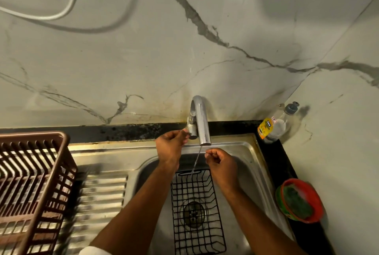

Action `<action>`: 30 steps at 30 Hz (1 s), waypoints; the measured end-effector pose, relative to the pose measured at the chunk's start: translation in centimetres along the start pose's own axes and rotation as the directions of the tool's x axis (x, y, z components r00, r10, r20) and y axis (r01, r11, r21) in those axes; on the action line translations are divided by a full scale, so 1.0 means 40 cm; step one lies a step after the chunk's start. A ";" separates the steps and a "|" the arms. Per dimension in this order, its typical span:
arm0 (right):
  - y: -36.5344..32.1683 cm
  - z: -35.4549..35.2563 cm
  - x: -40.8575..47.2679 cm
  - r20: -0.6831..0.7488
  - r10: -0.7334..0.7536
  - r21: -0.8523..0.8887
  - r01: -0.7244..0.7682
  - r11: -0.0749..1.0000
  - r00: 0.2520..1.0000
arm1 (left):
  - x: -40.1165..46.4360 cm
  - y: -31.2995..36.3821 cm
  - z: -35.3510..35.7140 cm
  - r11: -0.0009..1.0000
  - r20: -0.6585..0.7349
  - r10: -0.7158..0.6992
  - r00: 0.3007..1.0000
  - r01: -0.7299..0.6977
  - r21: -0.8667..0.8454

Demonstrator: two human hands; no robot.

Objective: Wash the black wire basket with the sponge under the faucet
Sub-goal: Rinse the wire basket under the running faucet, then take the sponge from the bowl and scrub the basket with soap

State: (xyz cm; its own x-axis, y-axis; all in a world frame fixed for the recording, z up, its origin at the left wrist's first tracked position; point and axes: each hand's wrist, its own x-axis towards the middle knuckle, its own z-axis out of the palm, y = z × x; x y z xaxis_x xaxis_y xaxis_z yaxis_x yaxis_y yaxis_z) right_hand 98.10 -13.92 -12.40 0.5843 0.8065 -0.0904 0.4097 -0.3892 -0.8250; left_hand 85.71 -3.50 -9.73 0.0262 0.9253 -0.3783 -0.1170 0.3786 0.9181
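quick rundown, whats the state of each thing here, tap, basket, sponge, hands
faucet: running, thin stream
black wire basket: lying in the sink over the drain, held by neither hand
sponge: in the red bowl, untouched
left hand: fingers on the faucet's handle
right hand: curled, empty, beside the stream

Steel sink (pixel 254 158) with black wire basket (pixel 196 211) over its drain; brown rack (pixel 30 189) on drainboard.
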 end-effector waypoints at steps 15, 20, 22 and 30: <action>-0.015 -0.050 -0.042 0.038 -0.049 0.009 0.048 0.999 0.998 | -0.043 0.099 -0.038 0.765 0.271 0.298 0.915 -0.399 0.506; -0.051 -0.097 -0.102 0.083 -0.079 0.051 0.075 0.996 0.993 | -0.106 0.184 -0.102 0.697 0.253 0.395 0.883 -0.467 0.543; -0.066 -0.114 -0.115 0.088 -0.088 0.055 0.083 0.995 0.992 | -0.115 0.222 -0.113 0.651 0.259 0.419 0.870 -0.487 0.583; -0.081 -0.239 -0.247 0.076 -0.184 0.034 0.182 0.983 0.980 | -0.332 0.374 -0.199 0.285 0.449 0.418 0.790 -0.583 0.761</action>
State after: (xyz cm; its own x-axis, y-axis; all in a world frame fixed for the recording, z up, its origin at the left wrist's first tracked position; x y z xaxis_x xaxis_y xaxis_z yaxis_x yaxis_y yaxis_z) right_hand 97.72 -24.88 -3.50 0.4445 0.8956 0.0209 0.4846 -0.2208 -0.8464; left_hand 75.72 -10.27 8.09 0.4174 0.8983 0.1376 0.7067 -0.4161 0.5722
